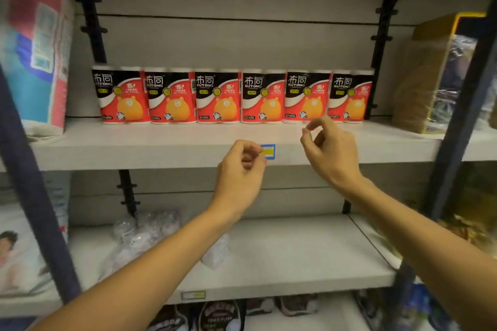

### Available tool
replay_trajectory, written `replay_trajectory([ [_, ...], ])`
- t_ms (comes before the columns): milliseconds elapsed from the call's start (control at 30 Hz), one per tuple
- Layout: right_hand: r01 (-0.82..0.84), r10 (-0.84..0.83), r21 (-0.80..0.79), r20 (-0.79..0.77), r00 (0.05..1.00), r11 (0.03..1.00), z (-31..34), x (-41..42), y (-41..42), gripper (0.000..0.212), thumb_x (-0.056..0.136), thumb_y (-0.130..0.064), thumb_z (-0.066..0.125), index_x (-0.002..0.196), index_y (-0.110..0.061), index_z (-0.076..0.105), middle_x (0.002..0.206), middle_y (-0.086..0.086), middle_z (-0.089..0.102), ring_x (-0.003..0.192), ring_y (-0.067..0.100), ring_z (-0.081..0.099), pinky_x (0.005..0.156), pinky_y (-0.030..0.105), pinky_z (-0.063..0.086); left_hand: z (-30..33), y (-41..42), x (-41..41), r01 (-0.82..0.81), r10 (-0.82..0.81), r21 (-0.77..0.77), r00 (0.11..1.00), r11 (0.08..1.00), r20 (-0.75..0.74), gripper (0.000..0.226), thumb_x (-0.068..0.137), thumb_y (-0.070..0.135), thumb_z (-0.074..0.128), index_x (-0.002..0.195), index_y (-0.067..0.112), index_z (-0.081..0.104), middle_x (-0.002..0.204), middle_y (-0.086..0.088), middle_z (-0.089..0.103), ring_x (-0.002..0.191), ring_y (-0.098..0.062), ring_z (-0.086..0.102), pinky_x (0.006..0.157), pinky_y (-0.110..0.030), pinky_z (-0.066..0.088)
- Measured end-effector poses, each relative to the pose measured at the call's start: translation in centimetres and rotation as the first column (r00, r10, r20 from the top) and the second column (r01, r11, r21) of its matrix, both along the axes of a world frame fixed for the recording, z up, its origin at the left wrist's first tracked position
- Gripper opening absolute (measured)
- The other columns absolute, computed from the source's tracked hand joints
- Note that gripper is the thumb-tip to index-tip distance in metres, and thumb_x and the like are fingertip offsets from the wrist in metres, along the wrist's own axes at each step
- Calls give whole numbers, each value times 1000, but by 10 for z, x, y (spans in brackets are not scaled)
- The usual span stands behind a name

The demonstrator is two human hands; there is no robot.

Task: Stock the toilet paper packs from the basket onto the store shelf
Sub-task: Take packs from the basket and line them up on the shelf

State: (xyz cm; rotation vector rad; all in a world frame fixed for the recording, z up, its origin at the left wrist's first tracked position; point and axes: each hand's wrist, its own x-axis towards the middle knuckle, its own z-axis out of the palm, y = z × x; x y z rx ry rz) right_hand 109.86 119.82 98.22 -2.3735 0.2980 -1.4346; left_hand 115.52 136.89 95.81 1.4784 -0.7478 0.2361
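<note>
Toilet paper packs point(232, 97): six red-black-white two-roll packs upright in one row, side by side, at the back of the shelf point(134, 146), beyond both hands. Left hand point(242, 169) nearest, in front of the shelf's front edge; fingers point(248, 156) curled together, fingertips at the blue-and-yellow price label point(268, 152); cannot tell whether they pinch it. Right hand point(329, 149) raised above the shelf board; thumb and forefinger bent, slightly apart, holding nothing, just in front of the two rightmost packs.
</note>
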Motion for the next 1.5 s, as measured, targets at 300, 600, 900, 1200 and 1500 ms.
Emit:
replay_trajectory([
  [300, 92, -84, 83, -103, 991, 992, -52, -44, 97, 17, 93, -30, 56, 102, -15, 57, 58, -4, 58, 57, 17, 57, 58, 31, 46, -62, 75, -13, 48, -47, 8, 995, 999, -92, 26, 86, 0, 59, 82, 25, 55, 87, -18, 67, 75, -25, 60, 71, -34, 49],
  [600, 29, -13, 54, -273, 962, 998, -204, -57, 120, 15, 94, -28, 55, 102, -15, 57, 51, -7, 52, 48, 11, 49, 49, 28, 37, -215, 77, -30, 109, -80, 126, 973, 986, -217, 19, 90, 7, 56, 86, 26, 54, 90, -11, 67, 84, -20, 64, 75, -28, 52],
  [900, -11, 72, 123, -508, 858, 992, -499, -54, 91, 16, 91, -25, 56, 103, -14, 59, 72, 1, 65, 68, 25, 62, 60, 37, 50, -496, 60, -35, 88, -49, 386, 993, 918, -110, 4, 90, 10, 58, 91, 14, 59, 68, 6, 54, 59, 0, 51, 57, -16, 41],
  [1200, 75, 159, 195, -926, 342, 978, -777, -68, 73, 52, 91, -27, 59, 138, -17, 37, 118, 18, 61, 108, 34, 57, 86, 38, 45, -772, 83, -31, 208, -184, 709, 977, 674, -111, 13, 84, 10, 57, 93, 20, 59, 70, 16, 52, 62, 0, 50, 66, -22, 41],
  [1500, 421, 242, 223, -970, 10, 879, -938, -124, 67, 89, 87, -31, 66, 152, -16, 8, 143, 11, 44, 126, 30, 49, 101, 38, 46, -928, 97, -45, 335, -244, 877, 934, 344, -261, 23, 86, 25, 59, 109, 23, 54, 103, 4, 55, 99, -22, 57, 85, -36, 48],
])
